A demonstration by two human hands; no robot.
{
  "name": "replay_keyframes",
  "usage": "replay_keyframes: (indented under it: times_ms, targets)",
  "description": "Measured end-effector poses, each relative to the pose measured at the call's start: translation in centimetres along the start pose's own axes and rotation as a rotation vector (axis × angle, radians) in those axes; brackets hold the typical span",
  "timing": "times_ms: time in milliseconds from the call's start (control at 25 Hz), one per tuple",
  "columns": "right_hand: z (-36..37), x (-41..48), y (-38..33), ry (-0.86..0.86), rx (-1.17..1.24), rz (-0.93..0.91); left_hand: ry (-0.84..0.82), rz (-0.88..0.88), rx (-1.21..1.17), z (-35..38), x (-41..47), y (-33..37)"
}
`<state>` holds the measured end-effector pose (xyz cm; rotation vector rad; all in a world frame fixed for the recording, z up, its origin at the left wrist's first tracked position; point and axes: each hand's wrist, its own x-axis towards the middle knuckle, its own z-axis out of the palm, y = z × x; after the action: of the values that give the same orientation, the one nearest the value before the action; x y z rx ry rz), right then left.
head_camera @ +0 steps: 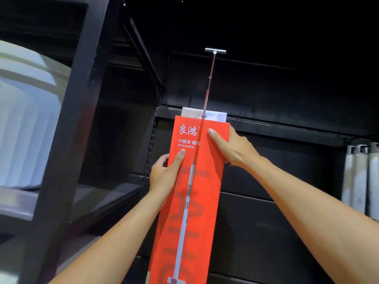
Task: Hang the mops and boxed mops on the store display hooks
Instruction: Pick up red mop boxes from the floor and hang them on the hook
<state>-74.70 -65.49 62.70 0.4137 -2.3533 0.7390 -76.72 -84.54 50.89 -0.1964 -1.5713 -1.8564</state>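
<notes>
Red card box gripped by both hands: fingers of the left hand curl round the left edge, thumb flat on the front; the right hand clasps the upper right edge, thumb pressed near the top centre. The boxed mop is tall and narrow, with white lettering above, faint darker red characters below and a printed white-handled mop down its length. Its pale hang tab carries a metal eyelet, which meets the slim metal hook projecting from the black shelving. White bottles hang at right; pale ribbed tubs sit at left
</notes>
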Motion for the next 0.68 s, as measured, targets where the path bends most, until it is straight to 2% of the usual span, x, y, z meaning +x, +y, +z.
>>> replay_keyframes:
  times_ms: [240, 360, 520, 680]
  targets:
    - [3.2, -5.1, 3.0, -0.122, 0.047, 0.095, -0.014, 0.105, 0.236, -1.1, -2.4, -0.6]
    - [5.3, -9.4, 6.4, -0.23, -0.044, 0.169, 0.005, 0.15, 0.487, -1.8, -6.4, -2.4]
    - [6.9, -17.5, 12.1, -0.329, -0.206, 0.237, 0.074, 0.332, 0.844, -2.4, -14.0, -5.9]
    - [7.1, -28.6, 19.7, -0.429, -0.201, 0.348, -0.183, 0.368, 1.076, -1.4, -24.7, -11.9]
